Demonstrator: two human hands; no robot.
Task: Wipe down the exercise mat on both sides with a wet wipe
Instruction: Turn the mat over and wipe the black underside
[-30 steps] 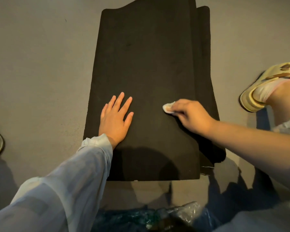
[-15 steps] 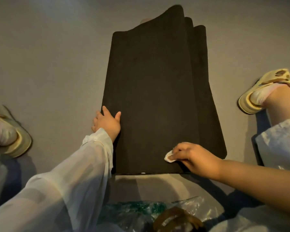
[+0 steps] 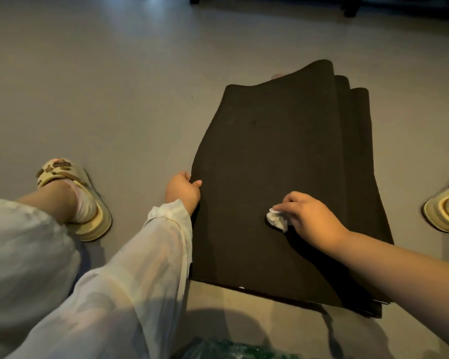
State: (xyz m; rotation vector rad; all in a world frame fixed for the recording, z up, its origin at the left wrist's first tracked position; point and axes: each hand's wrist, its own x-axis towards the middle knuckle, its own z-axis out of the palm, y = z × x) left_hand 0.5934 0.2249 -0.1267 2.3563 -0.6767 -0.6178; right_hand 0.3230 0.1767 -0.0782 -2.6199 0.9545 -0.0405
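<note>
A black exercise mat, folded into several stacked layers, lies flat on the grey floor. My left hand grips the mat's left edge, thumb on top and fingers tucked under the top layer. My right hand pinches a crumpled white wet wipe and holds it against the mat's top surface near the middle of its near half. The lower layers show as offset edges along the right side and at the far end.
My left foot in a cream slipper stands on the floor left of the mat; the other slipper is at the right edge. A green plastic packet lies at the bottom. Dark furniture legs stand far off.
My left hand went from lying flat on the mat to gripping its left edge. My right hand carried the wipe toward the near end, then leftward and up the mat. The view swung left.
</note>
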